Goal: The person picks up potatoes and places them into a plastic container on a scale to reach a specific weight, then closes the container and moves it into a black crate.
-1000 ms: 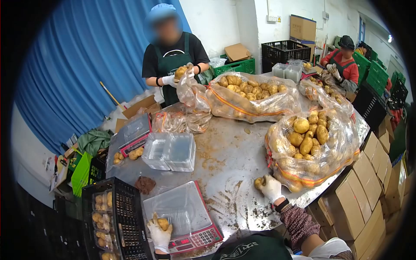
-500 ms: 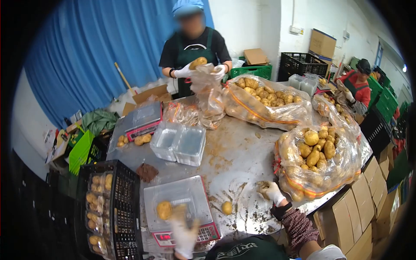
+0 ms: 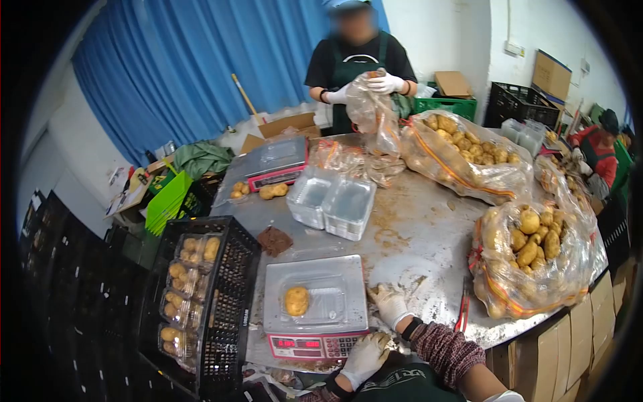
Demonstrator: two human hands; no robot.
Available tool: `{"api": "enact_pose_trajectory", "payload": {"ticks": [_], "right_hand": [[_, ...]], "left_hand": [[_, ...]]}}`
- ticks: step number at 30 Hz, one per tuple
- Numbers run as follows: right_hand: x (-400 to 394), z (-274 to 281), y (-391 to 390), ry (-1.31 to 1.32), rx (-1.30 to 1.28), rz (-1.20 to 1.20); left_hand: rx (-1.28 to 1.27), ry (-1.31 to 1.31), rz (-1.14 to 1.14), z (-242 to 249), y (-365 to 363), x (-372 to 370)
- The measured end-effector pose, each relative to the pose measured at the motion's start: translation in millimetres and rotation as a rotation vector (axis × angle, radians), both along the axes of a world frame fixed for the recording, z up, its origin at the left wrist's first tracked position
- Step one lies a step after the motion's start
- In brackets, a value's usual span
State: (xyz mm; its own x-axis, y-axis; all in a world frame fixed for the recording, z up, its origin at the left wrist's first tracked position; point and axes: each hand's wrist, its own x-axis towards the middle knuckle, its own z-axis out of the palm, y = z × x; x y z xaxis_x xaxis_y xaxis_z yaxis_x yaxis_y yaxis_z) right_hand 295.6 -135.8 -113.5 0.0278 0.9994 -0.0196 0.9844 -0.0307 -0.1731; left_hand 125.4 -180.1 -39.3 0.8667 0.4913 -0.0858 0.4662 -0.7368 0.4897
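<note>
A digital scale (image 3: 305, 346) with lit red digits stands in front of me. On its metal plate is a clear plastic tray (image 3: 335, 305) with one potato (image 3: 296, 301) in it. My left hand (image 3: 365, 356), in a dirty white glove, is beside the keypad at the scale's near right corner. Its fingers are curled, and what they hold, if anything, is hidden. My right hand (image 3: 390, 305), also gloved, is low over the soiled tabletop just right of the scale, fingers stretched toward it. No object shows in the right hand, though its underside is hidden.
A black crate (image 3: 234, 301) with packed potato trays stands left. Stacked clear trays (image 3: 333, 204) and a brown cloth (image 3: 274, 241) lie beyond the scale. Potato bags (image 3: 529, 288) fill the right side. Across the table, a co-worker (image 3: 362, 57) handles a plastic bag (image 3: 375, 114).
My left hand has moved off the tray to the scale's near right corner; my right hand has come left toward the scale. The loose potato on the table no longer shows. The view has shifted left.
</note>
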Motion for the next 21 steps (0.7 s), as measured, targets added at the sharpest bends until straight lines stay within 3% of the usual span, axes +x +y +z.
{"api": "enact_pose_trajectory", "payload": {"ticks": [3, 5, 7, 9, 11, 13, 15, 17, 18, 19, 21], "right_hand": [[17, -31, 19, 0.027, -0.098, -0.045], [30, 5, 10, 0.335, -0.043, -0.162], [52, -2, 6, 0.335, -0.106, -0.159], [75, -34, 1, 1.590, -0.217, -0.282], [62, 29, -18, 2.106, -0.305, -0.316], [48, 56, -21, 2.313, -0.395, -0.193], [26, 76, -18, 2.350, -0.472, -0.127], [5, 92, -15, 2.340, -0.548, -0.049], [-4, 85, -21, 2.233, -0.548, -0.201], [-16, 99, -17, 2.251, -0.660, -0.202], [-22, 91, -11, 1.225, 0.094, 0.500]], "left_hand": [[0.021, -0.047, 0.037, 4, 5, -18], [-0.039, -0.236, 0.162, 16, 7, -33], [0.005, -0.359, 0.338, 33, 14, -49], [0.010, -0.485, 0.499, 43, 24, -64], [0.046, -0.544, 0.618, 44, 37, -73], [0.028, -0.552, 0.641, 42, 43, -72], [0.173, -0.592, 0.580, 50, 48, -57], [0.214, -0.648, 0.357, 55, 49, -38], [0.227, -0.621, 0.294, 54, 47, -30], [0.188, -0.601, 0.265, 47, 48, -23], [0.218, -0.605, 0.286, 44, 55, -27]]}}
